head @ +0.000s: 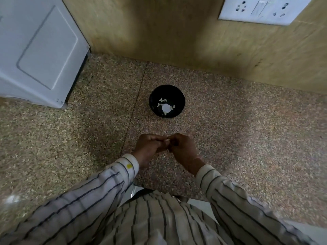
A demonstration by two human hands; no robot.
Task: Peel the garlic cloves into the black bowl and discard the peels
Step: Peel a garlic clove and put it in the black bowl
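A garlic clove [166,139] shows only as a small pale sliver between the 2 hands, held above the speckled worktop [247,138] and near the black bowl [154,96], which stands just beyond them. The left hand [150,147] and right hand [182,147] meet fingertip to fingertip, fingers curled in, both pinching the clove; most of it is hidden, so how much skin is left cannot be told.

A clove like this is likely light, firm and small, with a thin papery skin that tears easily and clings. Bare flesh probably turns a little sticky and slippery, so the best hold is at the 2 ends, with a nail lifting the skin from the root end.

The bowl holds several pale peeled cloves [165,107] at its bottom; it looks stable and should not need steadying for a drop. A white appliance [40,55] stands at the far left, and a socket plate [265,9] sits on the tan wall [159,32] behind.
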